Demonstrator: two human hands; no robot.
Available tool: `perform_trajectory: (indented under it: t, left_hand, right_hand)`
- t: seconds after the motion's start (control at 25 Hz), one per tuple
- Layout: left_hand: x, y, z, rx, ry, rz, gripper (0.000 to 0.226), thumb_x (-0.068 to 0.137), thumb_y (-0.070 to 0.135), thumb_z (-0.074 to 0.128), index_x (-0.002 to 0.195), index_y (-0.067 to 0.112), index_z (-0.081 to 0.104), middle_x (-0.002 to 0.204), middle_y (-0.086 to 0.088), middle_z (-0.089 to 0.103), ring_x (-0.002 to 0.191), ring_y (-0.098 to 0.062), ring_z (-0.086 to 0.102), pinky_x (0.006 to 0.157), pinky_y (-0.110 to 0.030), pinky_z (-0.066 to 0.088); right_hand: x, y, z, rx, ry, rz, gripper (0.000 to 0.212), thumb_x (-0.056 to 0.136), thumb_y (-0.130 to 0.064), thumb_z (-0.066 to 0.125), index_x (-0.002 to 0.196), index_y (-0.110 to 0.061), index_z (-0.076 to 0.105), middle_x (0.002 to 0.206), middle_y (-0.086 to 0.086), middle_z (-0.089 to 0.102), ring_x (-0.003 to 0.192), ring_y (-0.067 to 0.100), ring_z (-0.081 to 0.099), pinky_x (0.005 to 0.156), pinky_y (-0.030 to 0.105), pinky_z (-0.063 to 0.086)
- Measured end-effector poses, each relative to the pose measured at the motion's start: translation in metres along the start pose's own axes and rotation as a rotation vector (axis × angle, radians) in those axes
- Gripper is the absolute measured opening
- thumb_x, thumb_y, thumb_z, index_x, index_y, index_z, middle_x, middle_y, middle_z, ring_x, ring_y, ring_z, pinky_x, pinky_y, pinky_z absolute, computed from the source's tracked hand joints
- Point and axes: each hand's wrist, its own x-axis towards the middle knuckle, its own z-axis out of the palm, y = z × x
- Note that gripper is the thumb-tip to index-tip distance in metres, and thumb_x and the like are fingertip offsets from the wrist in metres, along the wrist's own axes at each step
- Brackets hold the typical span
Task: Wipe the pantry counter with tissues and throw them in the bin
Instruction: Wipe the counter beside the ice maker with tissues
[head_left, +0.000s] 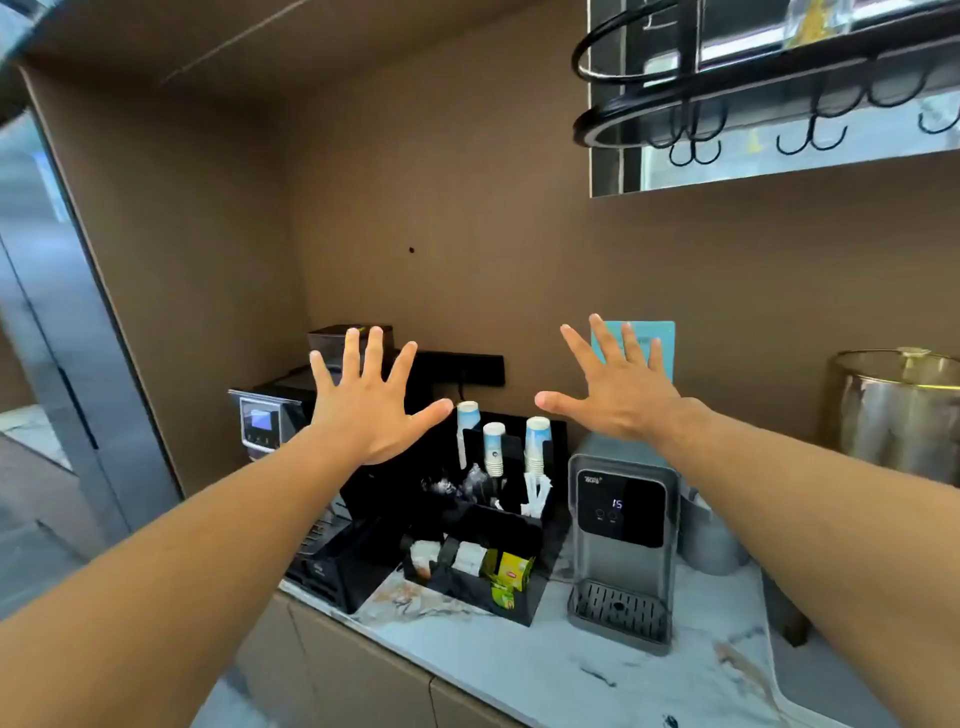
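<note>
The pantry counter (597, 670) is pale marble with grey and brown veins and runs across the lower part of the view. My left hand (363, 405) is raised above the counter with all fingers spread, palm away from me, holding nothing. My right hand (618, 389) is held up the same way, fingers apart and empty. Both hands hover in front of the brown back wall, well above the appliances. No tissues and no bin are in view.
A black coffee machine (311, 499) stands at the counter's left end. Beside it is a black organiser (498, 545) with paper cups (535, 444) and tea bags. A grey water dispenser (623, 540) stands right of centre. A metal pot (904, 410) sits far right. A black hook rack (727, 104) hangs overhead.
</note>
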Motion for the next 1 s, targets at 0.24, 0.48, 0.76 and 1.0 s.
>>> perform_trajectory:
  t: [0.24, 0.48, 0.76, 1.0]
  left_hand:
    - [-0.03, -0.081, 0.025, 0.072, -0.019, -0.118, 0.107, 0.068, 0.098, -0.002, 0.156, 0.037, -0.006, 0.167, -0.01, -0.011, 0.152, -0.033, -0.021, 0.115, -0.073, -0.004]
    - [-0.06, -0.168, 0.052, 0.073, -0.056, -0.222, 0.106, 0.067, 0.099, -0.002, 0.155, 0.039, -0.007, 0.167, -0.009, -0.012, 0.151, -0.033, -0.021, 0.116, -0.071, -0.007]
    - [-0.091, -0.284, 0.082, 0.077, -0.122, -0.353, 0.11, 0.064, 0.101, -0.003, 0.155, 0.039, -0.011, 0.166, -0.01, -0.017, 0.15, -0.034, -0.026, 0.116, -0.069, -0.011]
    - [-0.123, -0.366, 0.11, 0.112, -0.163, -0.426, 0.111, 0.063, 0.1, -0.005, 0.156, 0.039, -0.009, 0.166, -0.011, -0.015, 0.151, -0.036, -0.021, 0.118, -0.069, -0.006]
  right_hand:
    - [0.017, -0.07, 0.046, 0.032, -0.071, -0.131, 0.104, 0.064, -0.101, 0.017, 0.147, -0.049, -0.02, 0.163, -0.005, -0.023, 0.148, 0.034, -0.021, 0.116, 0.061, -0.013]
    - [0.034, -0.172, 0.084, 0.042, -0.143, -0.281, 0.102, 0.071, -0.095, 0.02, 0.152, -0.042, -0.014, 0.164, 0.001, -0.018, 0.149, 0.038, -0.015, 0.117, 0.064, -0.006]
    - [0.056, -0.304, 0.145, 0.051, -0.178, -0.403, 0.104, 0.07, -0.096, 0.02, 0.152, -0.042, -0.014, 0.164, 0.0, -0.019, 0.15, 0.036, -0.016, 0.118, 0.062, -0.007]
    - [0.068, -0.404, 0.194, 0.086, -0.181, -0.529, 0.104, 0.07, -0.096, 0.019, 0.153, -0.041, -0.01, 0.165, 0.002, -0.015, 0.15, 0.037, -0.012, 0.119, 0.06, -0.005]
